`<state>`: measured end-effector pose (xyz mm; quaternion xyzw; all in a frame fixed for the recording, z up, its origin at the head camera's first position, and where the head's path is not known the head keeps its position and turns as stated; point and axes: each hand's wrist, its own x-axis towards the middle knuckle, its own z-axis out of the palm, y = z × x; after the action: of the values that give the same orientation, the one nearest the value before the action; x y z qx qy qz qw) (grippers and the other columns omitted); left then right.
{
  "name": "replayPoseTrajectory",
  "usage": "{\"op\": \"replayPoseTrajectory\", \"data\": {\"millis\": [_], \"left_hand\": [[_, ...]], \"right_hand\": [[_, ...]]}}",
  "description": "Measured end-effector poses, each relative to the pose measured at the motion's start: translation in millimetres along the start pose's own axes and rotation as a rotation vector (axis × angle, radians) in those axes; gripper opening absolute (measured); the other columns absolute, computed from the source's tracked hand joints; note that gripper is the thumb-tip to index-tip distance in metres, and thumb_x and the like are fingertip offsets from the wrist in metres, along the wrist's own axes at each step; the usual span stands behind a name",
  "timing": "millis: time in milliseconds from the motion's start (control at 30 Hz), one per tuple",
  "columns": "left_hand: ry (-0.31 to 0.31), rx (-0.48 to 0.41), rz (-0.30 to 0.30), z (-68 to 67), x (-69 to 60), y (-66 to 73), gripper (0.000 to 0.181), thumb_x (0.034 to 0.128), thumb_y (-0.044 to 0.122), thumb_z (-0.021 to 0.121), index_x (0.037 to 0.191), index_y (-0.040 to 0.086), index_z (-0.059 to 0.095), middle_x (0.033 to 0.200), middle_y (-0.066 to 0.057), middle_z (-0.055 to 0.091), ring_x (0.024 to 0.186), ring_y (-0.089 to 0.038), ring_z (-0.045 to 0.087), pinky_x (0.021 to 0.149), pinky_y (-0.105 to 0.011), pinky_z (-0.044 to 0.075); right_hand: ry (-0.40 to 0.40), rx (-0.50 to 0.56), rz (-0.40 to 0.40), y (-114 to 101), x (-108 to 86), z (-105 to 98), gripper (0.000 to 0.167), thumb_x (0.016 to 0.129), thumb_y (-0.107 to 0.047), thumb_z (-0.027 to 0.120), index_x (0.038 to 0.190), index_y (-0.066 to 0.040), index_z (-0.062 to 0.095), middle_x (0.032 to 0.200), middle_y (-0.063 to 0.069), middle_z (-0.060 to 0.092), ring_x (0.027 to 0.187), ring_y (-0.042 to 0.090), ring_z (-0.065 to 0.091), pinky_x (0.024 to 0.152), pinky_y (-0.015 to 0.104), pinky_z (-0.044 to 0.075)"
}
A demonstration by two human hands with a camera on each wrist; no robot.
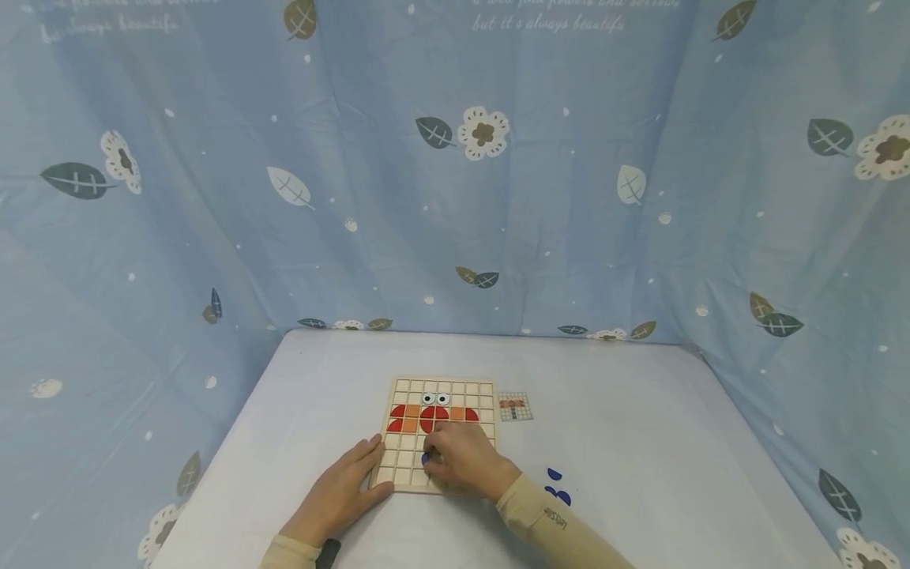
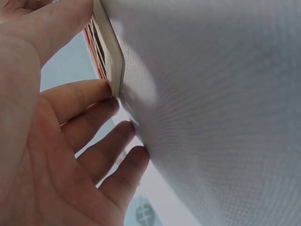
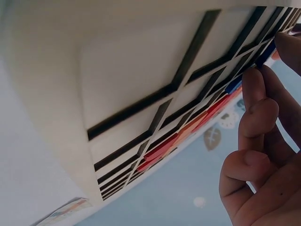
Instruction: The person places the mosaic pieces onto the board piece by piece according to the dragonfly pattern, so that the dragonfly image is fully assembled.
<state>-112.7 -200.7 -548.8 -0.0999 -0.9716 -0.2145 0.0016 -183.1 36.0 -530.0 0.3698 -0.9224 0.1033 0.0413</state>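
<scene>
A square wooden grid board [image 1: 403, 462] lies on the white table, with red and orange pieces and two eye pieces set in its upper cells. My left hand [image 1: 346, 486] touches the board's lower left corner, fingers along the left side and thumb near the front edge. My right hand [image 1: 465, 458] is over the lower middle of the grid and pinches a small blue piece [image 3: 267, 52] between thumb and fingertip. Another bit of blue [image 3: 233, 84] shows in the grid beside those fingers in the right wrist view. The right hand hides several cells in the head view.
To the right of the board lies a small pattern card [image 1: 515, 406]. Several loose blue pieces [image 1: 554, 474] rest on the white table [image 1: 640, 427] beside the right forearm. A blue patterned curtain [image 1: 540, 221] hangs behind and at both sides.
</scene>
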Motion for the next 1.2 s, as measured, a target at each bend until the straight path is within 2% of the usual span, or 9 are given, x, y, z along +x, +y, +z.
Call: {"op": "replayPoseTrajectory", "data": {"millis": [233, 567, 800, 1033, 1200], "left_hand": [[-0.005, 0.002, -0.004, 0.8, 0.9, -0.8, 0.075, 0.0883, 0.049, 0.075, 0.145, 0.004, 0.056, 0.155, -0.006, 0.048, 0.142, -0.033, 0.044, 0.115, -0.051, 0.039], [-0.009, 0.006, -0.001, 0.8, 2.8, -1.7, 0.075, 0.0890, 0.049, 0.075, 0.145, 0.004, 0.055, 0.155, -0.005, 0.047, 0.143, -0.032, 0.043, 0.116, -0.049, 0.039], [-0.004, 0.001, 0.001, 0.1, 2.2, -1.5, 0.074, 0.0893, 0.049, 0.074, 0.145, 0.004, 0.055, 0.155, -0.005, 0.047, 0.143, -0.032, 0.042, 0.116, -0.050, 0.039], [0.007, -0.011, 0.015, 0.4, 1.8, -2.5, 0.073, 0.0885, 0.047, 0.075, 0.144, 0.004, 0.056, 0.155, -0.005, 0.048, 0.142, -0.033, 0.043, 0.116, -0.050, 0.039], [-0.006, -0.003, 0.000, -0.1, 2.4, -1.7, 0.074, 0.0884, 0.048, 0.075, 0.146, 0.005, 0.055, 0.155, -0.004, 0.047, 0.143, -0.032, 0.042, 0.116, -0.050, 0.039]], "right_hand": [[-0.021, 0.009, 0.017, 1, 1.1, 2, 0.021, 0.083, -0.037, 0.083, 0.099, -0.025, 0.079, 0.085, -0.016, 0.067, 0.070, -0.001, 0.052, 0.065, 0.018, 0.050], [0.023, 0.024, -0.014, 3, 0.9, 2, 0.017, 0.083, -0.031, 0.081, 0.098, -0.023, 0.080, 0.085, -0.015, 0.069, 0.072, -0.001, 0.056, 0.066, 0.018, 0.051], [0.018, 0.027, 0.006, 3, -0.1, 0, 0.018, 0.085, -0.033, 0.080, 0.100, -0.024, 0.079, 0.090, -0.015, 0.070, 0.077, 0.001, 0.060, 0.070, 0.020, 0.053], [0.013, 0.075, 0.065, 4, -7.8, -9, 0.022, 0.086, -0.036, 0.080, 0.104, -0.025, 0.079, 0.096, -0.015, 0.070, 0.086, 0.002, 0.062, 0.076, 0.023, 0.055], [0.053, 0.099, 0.075, 9, -20.3, -17, 0.021, 0.087, -0.036, 0.080, 0.104, -0.023, 0.079, 0.092, -0.013, 0.069, 0.081, 0.001, 0.060, 0.070, 0.022, 0.054]]}}
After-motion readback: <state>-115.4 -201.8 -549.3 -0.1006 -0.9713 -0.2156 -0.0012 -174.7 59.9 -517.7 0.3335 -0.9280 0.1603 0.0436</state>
